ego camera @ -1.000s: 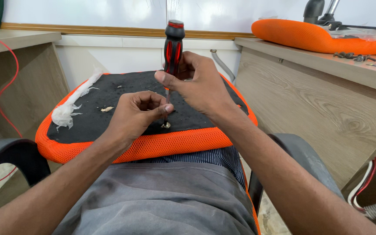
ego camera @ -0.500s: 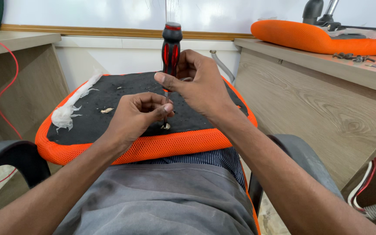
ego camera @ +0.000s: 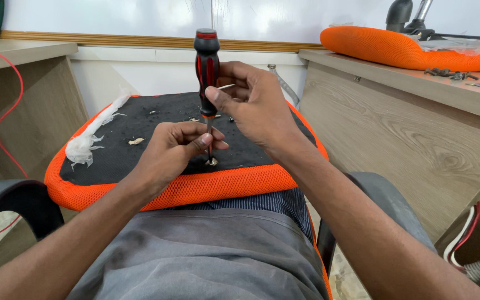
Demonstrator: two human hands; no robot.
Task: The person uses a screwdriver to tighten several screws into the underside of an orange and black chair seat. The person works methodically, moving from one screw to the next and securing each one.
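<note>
An orange mesh seat cushion (ego camera: pixel 223 186) with a black underside lies upside down across my lap. A screwdriver (ego camera: pixel 206 66) with a red and black handle stands upright on the black panel, its tip at a small hole near the front edge. My right hand (ego camera: pixel 254 103) is closed around the lower part of the handle. My left hand (ego camera: pixel 173 150) rests on the panel, its fingertips pinching the metal shaft just above the tip.
A strip of crumpled white plastic (ego camera: pixel 87 141) lies on the cushion's left side, with small scraps scattered on the black panel. A second orange cushion (ego camera: pixel 395 50) and loose screws (ego camera: pixel 445 73) sit on the wooden desk at right. A red cable (ego camera: pixel 6 114) hangs at left.
The screwdriver handle has turned a little in my right hand, whose fingers have shifted on it. My left hand stays on the shaft.
</note>
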